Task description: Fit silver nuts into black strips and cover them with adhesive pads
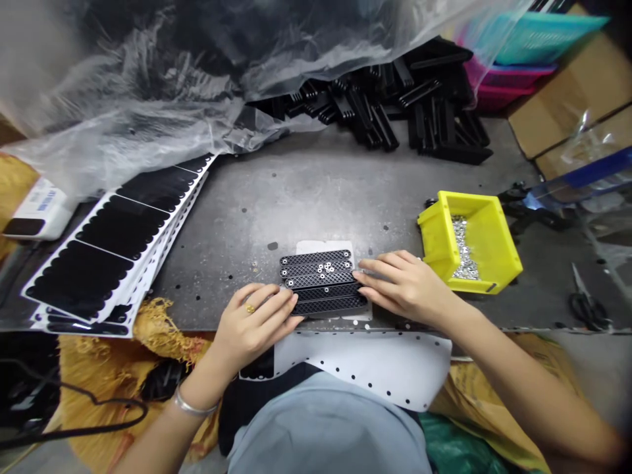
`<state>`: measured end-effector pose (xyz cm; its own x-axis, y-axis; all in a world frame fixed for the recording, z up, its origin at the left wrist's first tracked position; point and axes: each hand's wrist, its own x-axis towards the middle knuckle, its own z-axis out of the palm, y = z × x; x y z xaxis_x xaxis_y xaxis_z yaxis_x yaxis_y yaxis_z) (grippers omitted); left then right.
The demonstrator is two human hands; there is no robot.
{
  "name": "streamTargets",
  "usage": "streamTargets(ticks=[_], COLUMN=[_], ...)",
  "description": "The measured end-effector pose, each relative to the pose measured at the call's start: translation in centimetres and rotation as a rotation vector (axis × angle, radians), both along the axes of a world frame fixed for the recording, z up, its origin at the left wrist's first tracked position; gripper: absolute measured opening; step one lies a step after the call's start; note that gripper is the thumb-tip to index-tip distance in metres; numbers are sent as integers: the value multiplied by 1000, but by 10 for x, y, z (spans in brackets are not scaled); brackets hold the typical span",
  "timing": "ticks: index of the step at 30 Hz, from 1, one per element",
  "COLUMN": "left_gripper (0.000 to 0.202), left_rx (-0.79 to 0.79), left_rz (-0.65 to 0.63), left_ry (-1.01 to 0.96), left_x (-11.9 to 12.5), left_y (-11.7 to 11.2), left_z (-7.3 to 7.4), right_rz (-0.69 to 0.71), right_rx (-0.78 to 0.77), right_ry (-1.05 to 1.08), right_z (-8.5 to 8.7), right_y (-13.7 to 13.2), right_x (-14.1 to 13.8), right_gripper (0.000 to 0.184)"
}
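Several black bars (326,291) with a cross-hatched surface and rounded ends lie side by side in a row near the table's front edge. Small silver nuts (326,268) sit in a loose cluster on the upper bars, and some ring-like metal pieces show at the bar ends. My left hand (257,322), with a ring and a bracelet, is closed at the left ends of the nearest bars, thumb and fingertips against them. On the other side, my right hand (405,284) has its fingers stretched out and slightly apart, fingertips touching the right ends of the row.
A yellow bin (508,260) of small metal parts stands to the right, with scissors (587,299) beyond it. Sheets of black stickers (118,230) lie at left. Black plastic parts (375,112) are heaped at the back beside clear plastic film (148,125).
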<state>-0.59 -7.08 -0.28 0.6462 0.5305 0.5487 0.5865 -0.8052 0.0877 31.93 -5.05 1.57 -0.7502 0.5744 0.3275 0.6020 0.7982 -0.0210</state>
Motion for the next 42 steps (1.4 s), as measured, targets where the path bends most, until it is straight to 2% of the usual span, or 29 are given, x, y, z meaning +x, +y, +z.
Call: streamTargets(ticks=[2, 5, 8, 12, 15, 19, 22, 25, 29, 31, 33, 37, 42], left_gripper=[25, 25, 25, 23, 23, 15, 10, 6, 10, 12, 14, 18, 27], left_rx=[6, 19, -39, -176, -194, -188, -248, -324, -373, -354, -283, -83, 9], left_rz=[-27, -44, -18, 30, -8, -72, -50, -3, 38, 23, 14, 15, 13], left_ry=[5, 7, 4, -24, -22, -16, -24, -49, -145, -165, -170, -169, -133], left_x=[0, -2, -3, 12, 30, 43, 39, 23, 1, -4, -3, 2, 1], left_y=[3, 2, 0, 7, 22, 39, 40, 33, 11, -1, -10, -17, -17], left_z=[1, 0, 1, 4, 4, 1, 0, 2, 2, -1, -6, -17, -21], right_rz=[-54, -132, -164, -200, -190, -134, -199, -246, -80, 12, 19, -97, -245], right_rx=[-26, -93, -129, -52, 42, 94, 88, 73, 81, 62, 0, -198, -268], right_ry=[70, 192, 241, 183, 104, -31, -107, -157, -135, -103, -78, -25, 139], right_z=[-3, -11, -14, -9, -5, -3, -1, 1, 1, 3, 8, 20, 4], right_y=[-1, -7, -14, -23, -32, -44, -53, -54, -42, -33, -25, -8, 14], right_x=[-12, -46, -64, -40, -14, -10, -23, -31, -19, -10, -6, -21, -50], right_gripper=[18, 17, 20, 16, 10, 28, 33, 32, 29, 24, 23, 27, 17])
